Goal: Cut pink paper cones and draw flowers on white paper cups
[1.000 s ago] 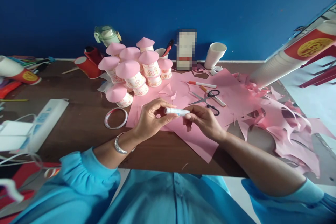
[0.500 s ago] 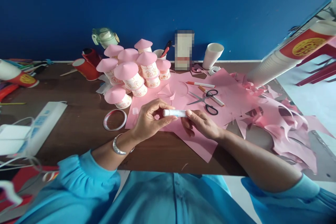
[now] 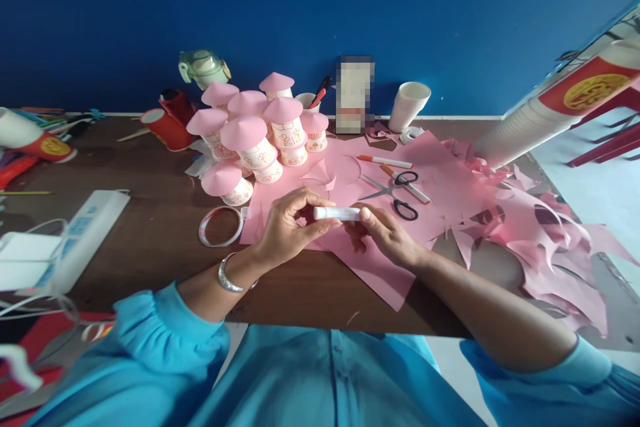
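Note:
A white glue stick (image 3: 336,214) lies level between my two hands, above the pink paper (image 3: 385,273). My left hand (image 3: 293,223) pinches its left end between thumb and fingers. At the other end, my right hand (image 3: 390,233) is closed on it with the thumb on top. Just beyond my right hand, scissors (image 3: 393,193) with black handles lie spread on the paper, over an orange-and-white marker (image 3: 407,185). Another marker (image 3: 385,161) lies behind them. Decorated paper cups with pink cone roofs (image 3: 245,137) stand grouped behind my left hand.
A tape roll (image 3: 220,227) lies flat left of the paper. Pink scraps (image 3: 545,240) pile up at the right, near a leaning stack of cups (image 3: 530,130). White cups (image 3: 407,107) stand by the blue wall. A power strip (image 3: 95,233) with cables is at the left.
The view has shifted very slightly, so the scene sits a little to the right. Both hands keep their grip on the glue stick, with hardly any other movement.

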`<state>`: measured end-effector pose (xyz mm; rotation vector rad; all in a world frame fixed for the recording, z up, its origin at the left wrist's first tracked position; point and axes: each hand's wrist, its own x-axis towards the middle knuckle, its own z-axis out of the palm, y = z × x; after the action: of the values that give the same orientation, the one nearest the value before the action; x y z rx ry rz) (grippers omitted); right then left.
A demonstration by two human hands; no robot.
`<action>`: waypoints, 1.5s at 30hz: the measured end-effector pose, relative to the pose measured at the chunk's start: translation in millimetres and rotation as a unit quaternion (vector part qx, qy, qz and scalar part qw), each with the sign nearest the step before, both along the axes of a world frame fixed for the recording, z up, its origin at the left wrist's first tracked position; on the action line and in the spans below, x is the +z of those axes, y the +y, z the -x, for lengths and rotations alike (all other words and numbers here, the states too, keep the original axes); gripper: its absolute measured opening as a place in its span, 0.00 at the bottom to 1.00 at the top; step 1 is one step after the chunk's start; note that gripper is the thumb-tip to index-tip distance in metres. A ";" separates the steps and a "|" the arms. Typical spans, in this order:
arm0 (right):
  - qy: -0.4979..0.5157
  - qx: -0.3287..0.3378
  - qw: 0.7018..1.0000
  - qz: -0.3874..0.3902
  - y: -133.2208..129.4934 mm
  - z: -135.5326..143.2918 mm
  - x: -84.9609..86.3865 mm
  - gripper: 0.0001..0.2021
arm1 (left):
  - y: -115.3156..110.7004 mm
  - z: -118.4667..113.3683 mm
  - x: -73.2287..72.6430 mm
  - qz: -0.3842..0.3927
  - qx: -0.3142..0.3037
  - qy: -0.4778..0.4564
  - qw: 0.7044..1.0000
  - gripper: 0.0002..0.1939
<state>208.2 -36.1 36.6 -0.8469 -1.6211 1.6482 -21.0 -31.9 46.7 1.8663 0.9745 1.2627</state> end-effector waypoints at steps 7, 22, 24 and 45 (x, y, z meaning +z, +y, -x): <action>-0.008 -0.003 1.000 0.004 -0.4 -0.2 3.0 0.28 | -0.1 -1.5 0.3 0.013 0.003 0.001 1.000 0.12; 0.139 -0.063 0.983 0.098 1.9 6.0 -3.4 0.20 | 1.1 -2.3 -4.4 0.002 -0.014 0.007 1.000 0.15; 0.154 -0.121 0.978 0.075 4.9 3.2 0.8 0.20 | 2.6 -1.3 -2.7 0.023 -0.028 0.001 0.999 0.25; -0.272 -0.153 0.864 -0.395 10.1 3.7 8.4 0.06 | -6.3 22.3 -16.9 -0.327 -0.066 0.398 0.855 0.05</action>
<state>204.5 -26.0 45.0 -1.0793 -2.1485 0.4167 -43.3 -38.3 29.8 3.0747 0.8115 0.7507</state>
